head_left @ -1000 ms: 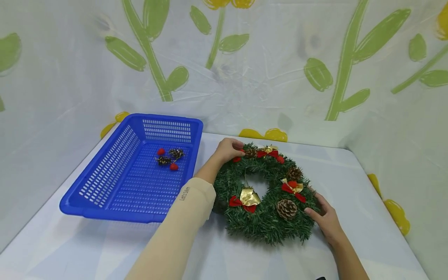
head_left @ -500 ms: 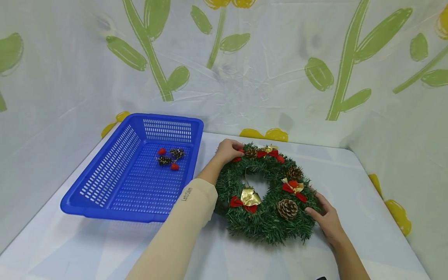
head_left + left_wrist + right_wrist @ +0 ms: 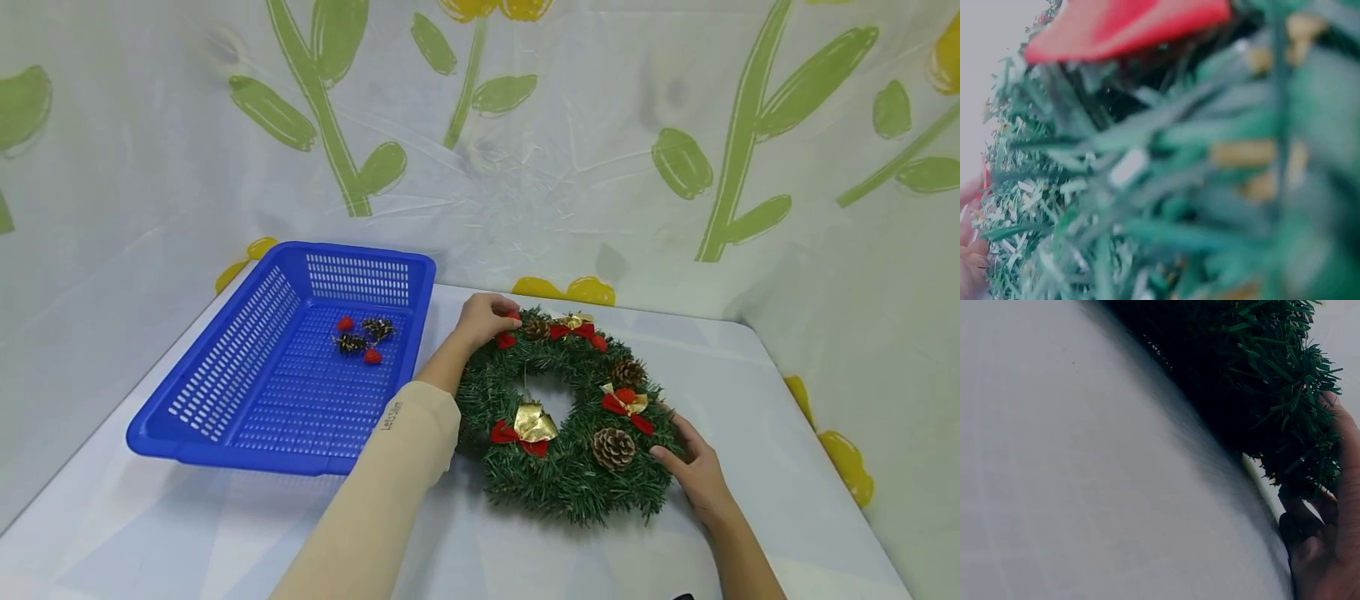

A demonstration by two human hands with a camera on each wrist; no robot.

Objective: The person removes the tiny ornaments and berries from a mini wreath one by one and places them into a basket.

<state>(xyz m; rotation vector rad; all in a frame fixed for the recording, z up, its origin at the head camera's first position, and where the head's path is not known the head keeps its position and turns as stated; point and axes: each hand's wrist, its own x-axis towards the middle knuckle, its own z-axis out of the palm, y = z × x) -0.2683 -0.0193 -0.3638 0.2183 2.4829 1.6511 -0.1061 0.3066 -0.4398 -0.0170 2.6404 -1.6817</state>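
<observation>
Wreath, head view: on table, right of blue basket; left hand pinches red ornament basket-side, right hand grips edge away from basket. Left wrist: red fabric, blurred. Right wrist: hand clasps wreath.

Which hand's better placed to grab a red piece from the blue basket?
Probably the left hand, once free: it's at the side of the wreath nearer the blue basket and its red pieces. The right hand grips the wreath's opposite edge, farther off.
</observation>
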